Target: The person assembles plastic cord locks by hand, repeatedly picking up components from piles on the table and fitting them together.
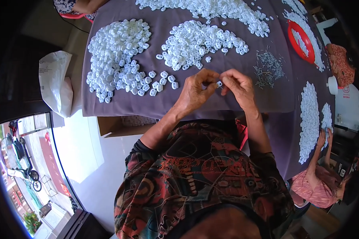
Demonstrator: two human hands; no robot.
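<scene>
White plastic bag (55,81) slumped at the left edge of the surface (211,99), faint print on it, unreadable from here. Open cardboard box (111,126) tucked below the near edge, just left of the person's body. White box with red markings (348,104) at far right, a small white tub (332,85) touching its left side. Red dish (302,42) upper right, partly filled with white pieces. Purple cloth covers the surface. Both hands raised together over the near middle: left hand (195,91) and right hand (237,85) meet fingertip to fingertip, fingers narrowed to a pinch around one small white plastic piece (219,83) held between them. Left heap of white pieces (117,51) spreads beside the left hand; middle heap (199,42) lies just beyond the hands. Scatter of thin grey metal pins (269,68) right of the right hand, apart from it. Another person's hands (324,137) work at a long white heap (309,119) at right.
</scene>
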